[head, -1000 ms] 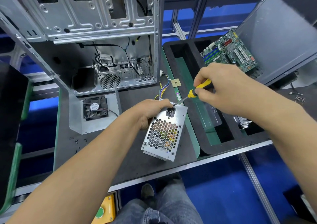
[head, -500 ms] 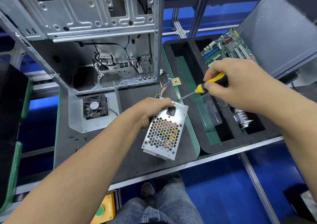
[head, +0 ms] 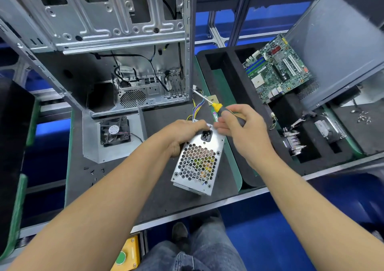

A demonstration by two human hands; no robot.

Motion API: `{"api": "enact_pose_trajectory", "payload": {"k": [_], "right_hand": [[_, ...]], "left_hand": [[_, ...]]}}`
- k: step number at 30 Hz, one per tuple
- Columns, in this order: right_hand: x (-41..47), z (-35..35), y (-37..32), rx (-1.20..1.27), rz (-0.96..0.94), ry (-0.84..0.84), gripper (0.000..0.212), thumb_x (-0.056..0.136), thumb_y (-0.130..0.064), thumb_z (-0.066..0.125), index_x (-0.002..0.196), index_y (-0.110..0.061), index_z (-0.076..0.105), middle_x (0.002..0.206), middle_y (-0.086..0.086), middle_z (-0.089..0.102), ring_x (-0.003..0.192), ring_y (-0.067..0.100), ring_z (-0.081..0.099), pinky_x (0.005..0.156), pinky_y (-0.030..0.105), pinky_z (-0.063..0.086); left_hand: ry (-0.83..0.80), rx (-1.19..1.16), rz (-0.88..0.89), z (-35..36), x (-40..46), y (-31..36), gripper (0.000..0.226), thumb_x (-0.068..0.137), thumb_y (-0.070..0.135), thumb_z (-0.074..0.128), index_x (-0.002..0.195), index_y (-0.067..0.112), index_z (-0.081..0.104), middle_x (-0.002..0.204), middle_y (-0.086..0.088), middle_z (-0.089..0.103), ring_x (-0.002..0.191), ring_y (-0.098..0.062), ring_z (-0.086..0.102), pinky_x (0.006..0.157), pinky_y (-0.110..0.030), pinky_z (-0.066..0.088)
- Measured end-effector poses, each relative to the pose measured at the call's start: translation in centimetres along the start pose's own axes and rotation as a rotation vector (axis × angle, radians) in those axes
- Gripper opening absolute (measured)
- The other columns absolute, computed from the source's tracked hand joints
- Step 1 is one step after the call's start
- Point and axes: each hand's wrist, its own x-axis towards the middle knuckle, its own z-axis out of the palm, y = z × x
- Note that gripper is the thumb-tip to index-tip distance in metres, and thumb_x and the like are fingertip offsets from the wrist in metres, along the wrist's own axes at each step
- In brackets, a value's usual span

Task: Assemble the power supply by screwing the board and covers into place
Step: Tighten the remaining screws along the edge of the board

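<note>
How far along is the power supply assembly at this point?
Done: the power supply already has its perforated cover on. In hand: the left hand grips the unit; the right hand holds the screwdriver, tip pointing away, fingertips at the top corner. Left: driving screws; the count is unclear.

Taking the power supply (head: 197, 162) as the landmark: bare dark mat (head: 116, 189) lies open on its near side and to its left. Farther left stands a fan bracket (head: 112, 137), with small loose screws (head: 93, 171) scattered nearer on the mat. Beyond it the open computer case (head: 116, 63) walls off the far side. Just to its right the raised edge of a black foam tray (head: 245, 129) blocks a sideways sweep. Its upper corner is crowded by the left hand (head: 182, 133), the right hand (head: 243, 129) and a screwdriver (head: 216, 106).
</note>
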Motion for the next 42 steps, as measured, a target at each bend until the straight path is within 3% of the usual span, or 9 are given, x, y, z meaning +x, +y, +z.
{"api": "enact_pose_trajectory", "payload": {"k": [3, 11, 16, 23, 34, 42], "right_hand": [[-0.23, 0.82, 0.13, 0.0, -0.038, 0.006, 0.006, 0.095, -0.015, 0.063, 0.102, -0.014, 0.061, 0.091, 0.006, 0.073, 0.082, 0.017, 0.075, 0.078, 0.039, 0.061], [-0.34, 1.17, -0.05, -0.08, -0.088, 0.005, 0.011, 0.095, -0.016, 0.064, 0.104, -0.01, 0.06, 0.085, 0.001, 0.073, 0.079, 0.014, 0.075, 0.077, 0.037, 0.061], [-0.62, 1.17, 0.1, -0.064, -0.085, 0.013, 0.01, 0.095, -0.015, 0.063, 0.103, -0.009, 0.06, 0.088, 0.003, 0.072, 0.081, 0.014, 0.075, 0.076, 0.034, 0.061], [-0.74, 1.24, 0.29, -0.003, -0.068, 0.004, 0.006, 0.097, -0.014, 0.061, 0.102, -0.01, 0.059, 0.096, 0.004, 0.071, 0.085, 0.014, 0.074, 0.078, 0.032, 0.061], [-0.52, 1.08, 0.65, -0.014, -0.047, -0.003, 0.011, 0.098, -0.016, 0.059, 0.106, -0.008, 0.057, 0.099, 0.007, 0.07, 0.086, 0.013, 0.074, 0.08, 0.035, 0.061], [-0.59, 0.42, -0.08, 0.028, -0.122, 0.037, 0.014, 0.091, -0.016, 0.069, 0.1, -0.014, 0.058, 0.086, 0.001, 0.074, 0.081, 0.018, 0.075, 0.074, 0.035, 0.061]], "left_hand": [[-0.01, 0.003, 0.002, 0.0, -0.09, 0.0, 0.014, 0.088, 0.017, 0.067, 0.098, 0.008, 0.063, 0.093, -0.019, 0.066, 0.076, -0.03, 0.062, 0.077, -0.04, 0.054], [-0.017, -0.012, 0.004, -0.01, -0.19, -0.04, 0.014, 0.088, 0.016, 0.066, 0.1, 0.008, 0.063, 0.094, -0.019, 0.064, 0.078, -0.03, 0.061, 0.075, -0.038, 0.054], [-0.022, -0.036, 0.01, 0.03, -0.11, -0.16, 0.016, 0.087, 0.016, 0.067, 0.101, 0.01, 0.062, 0.096, -0.018, 0.062, 0.088, -0.031, 0.057, 0.084, -0.044, 0.05], [-0.051, -0.069, 0.021, -0.25, 0.0, -0.43, 0.011, 0.088, 0.015, 0.068, 0.096, 0.008, 0.067, 0.086, -0.015, 0.07, 0.064, -0.025, 0.065, 0.065, -0.034, 0.058], [-0.07, -0.067, 0.05, -0.37, 0.34, -0.77, 0.01, 0.085, 0.017, 0.073, 0.092, 0.009, 0.07, 0.082, -0.014, 0.074, 0.064, -0.025, 0.069, 0.063, -0.035, 0.059], [-0.035, -0.043, 0.062, -0.43, 0.22, -0.83, 0.007, 0.088, 0.016, 0.071, 0.088, 0.009, 0.069, 0.076, -0.013, 0.072, 0.058, -0.023, 0.067, 0.058, -0.032, 0.059]]}}
